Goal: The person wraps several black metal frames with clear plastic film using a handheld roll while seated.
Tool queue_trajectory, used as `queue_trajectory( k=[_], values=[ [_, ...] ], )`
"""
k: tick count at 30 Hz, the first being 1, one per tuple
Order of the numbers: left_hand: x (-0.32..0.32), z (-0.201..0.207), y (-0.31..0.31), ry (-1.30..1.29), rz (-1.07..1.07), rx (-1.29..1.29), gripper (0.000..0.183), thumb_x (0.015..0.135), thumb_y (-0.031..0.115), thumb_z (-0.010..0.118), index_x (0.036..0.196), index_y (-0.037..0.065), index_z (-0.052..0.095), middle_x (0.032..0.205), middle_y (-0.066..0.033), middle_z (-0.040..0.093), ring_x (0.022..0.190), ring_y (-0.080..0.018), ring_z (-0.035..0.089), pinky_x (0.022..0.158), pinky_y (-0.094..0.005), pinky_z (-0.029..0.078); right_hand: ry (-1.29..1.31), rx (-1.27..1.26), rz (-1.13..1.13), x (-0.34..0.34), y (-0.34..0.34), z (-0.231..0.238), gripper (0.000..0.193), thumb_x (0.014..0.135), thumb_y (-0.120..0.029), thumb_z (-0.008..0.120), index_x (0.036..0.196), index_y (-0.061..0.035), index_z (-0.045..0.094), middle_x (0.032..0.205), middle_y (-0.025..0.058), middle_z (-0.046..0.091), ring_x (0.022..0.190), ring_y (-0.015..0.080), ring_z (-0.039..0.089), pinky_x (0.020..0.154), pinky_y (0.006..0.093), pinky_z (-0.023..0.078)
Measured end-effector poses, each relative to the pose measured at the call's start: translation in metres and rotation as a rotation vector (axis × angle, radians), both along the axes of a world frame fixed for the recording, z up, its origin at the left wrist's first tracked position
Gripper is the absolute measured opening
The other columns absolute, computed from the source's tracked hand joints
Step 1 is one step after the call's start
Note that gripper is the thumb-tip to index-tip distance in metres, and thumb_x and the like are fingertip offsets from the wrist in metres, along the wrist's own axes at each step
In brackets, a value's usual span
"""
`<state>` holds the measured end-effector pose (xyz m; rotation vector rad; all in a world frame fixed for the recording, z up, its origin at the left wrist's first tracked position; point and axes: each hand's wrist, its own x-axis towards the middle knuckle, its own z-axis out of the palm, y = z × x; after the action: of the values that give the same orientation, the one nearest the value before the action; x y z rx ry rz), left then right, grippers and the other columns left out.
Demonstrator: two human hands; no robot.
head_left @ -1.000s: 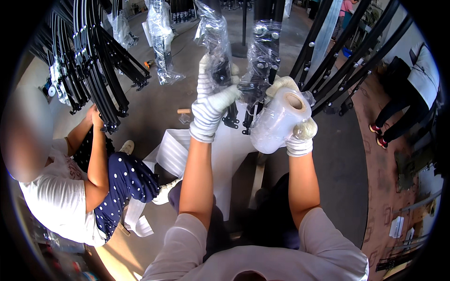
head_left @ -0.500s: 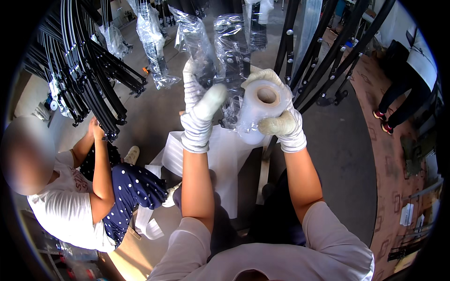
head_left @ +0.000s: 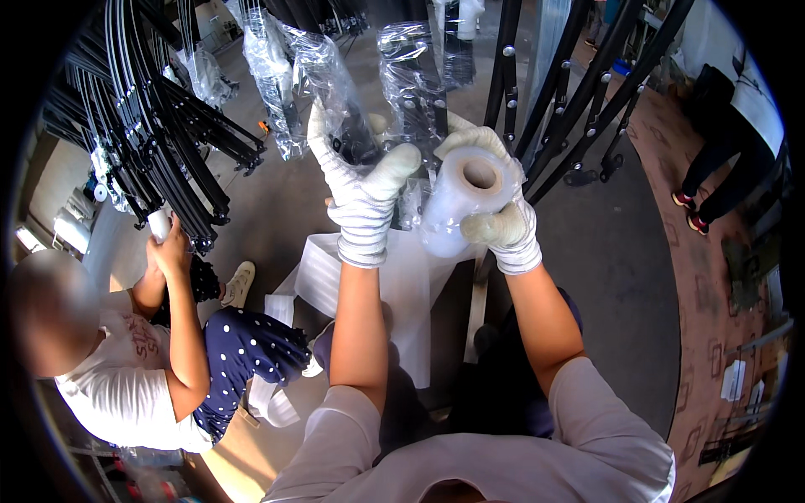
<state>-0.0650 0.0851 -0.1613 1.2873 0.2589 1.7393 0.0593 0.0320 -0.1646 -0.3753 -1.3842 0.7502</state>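
Note:
My right hand (head_left: 510,228), in a whitish work glove, grips a roll of clear stretch film (head_left: 449,214). The roll tilts, with its cardboard core (head_left: 480,173) facing up, and film trails from its left side. My left hand (head_left: 360,197), also gloved, is open beside the film-wrapped lower end of a hanging black bundle (head_left: 352,138). Its thumb and fingers are spread; some fingers are partly hidden behind the bundle. Just right of that hangs another film-wrapped black part (head_left: 411,80), close above the roll.
Bare black tubes with rivets (head_left: 549,117) hang at the right. At left, a seated person (head_left: 126,360) handles a white roll (head_left: 159,224) by hanging black frames (head_left: 155,126). White foam sheeting (head_left: 407,310) lies below my hands. Another person (head_left: 729,142) stands far right.
My left hand has turned, its fingers shifting left and its thumb slightly right. The roll remains in my right hand. The seated person's hands have lowered a little, and a white roll now shows there.

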Motion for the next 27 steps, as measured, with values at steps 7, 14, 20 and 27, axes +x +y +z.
queue_trajectory(
  k=[7,14,20,27],
  values=[
    [-0.004,-0.006,0.013,0.058,0.048,0.018,0.1,0.054,0.01,0.079,0.131,0.017,0.017,0.098,-0.0069,0.047,0.08,-0.0149,0.048,0.073,-0.0291,0.046,-0.05,0.091,-0.095,0.002,-0.002,0.008,0.073,0.041,-0.042,0.077,0.099,-0.004,0.054,0.127,0.0198,0.033,0.119,0.0303,0.032,0.095,0.0397,0.028],
    [0.002,-0.001,0.001,0.034,0.081,-0.045,0.093,0.057,0.004,0.074,0.13,0.016,0.018,0.097,-0.0073,0.048,0.081,-0.0153,0.049,0.073,-0.0296,0.045,-0.416,0.058,-0.339,-0.009,-0.02,0.019,0.069,0.038,-0.039,0.078,0.095,-0.0089,0.057,0.117,0.0174,0.043,0.125,0.0299,0.023,0.097,0.0402,0.025],
    [-0.004,-0.015,0.02,0.125,0.007,0.135,0.071,0.072,-0.002,0.058,0.13,0.014,0.02,0.119,-0.0122,0.038,0.106,-0.0216,0.041,0.09,-0.0339,0.036,-0.373,0.062,-0.344,-0.021,-0.01,0.017,0.067,0.039,-0.039,0.078,0.096,-0.0096,0.057,0.108,0.0132,0.051,0.122,0.0287,0.027,0.097,0.0409,0.025],
    [-0.015,-0.01,0.01,0.053,-0.167,0.011,0.066,0.074,0.0,0.058,0.129,0.012,0.024,0.121,-0.0104,0.037,0.108,-0.0213,0.04,0.091,-0.0334,0.035,-0.502,0.111,-0.587,-0.031,-0.005,0.018,0.06,0.041,-0.032,0.076,0.093,-0.0101,0.056,0.096,0.0041,0.056,0.111,0.0268,0.037,0.096,0.0393,0.027]
  ],
)
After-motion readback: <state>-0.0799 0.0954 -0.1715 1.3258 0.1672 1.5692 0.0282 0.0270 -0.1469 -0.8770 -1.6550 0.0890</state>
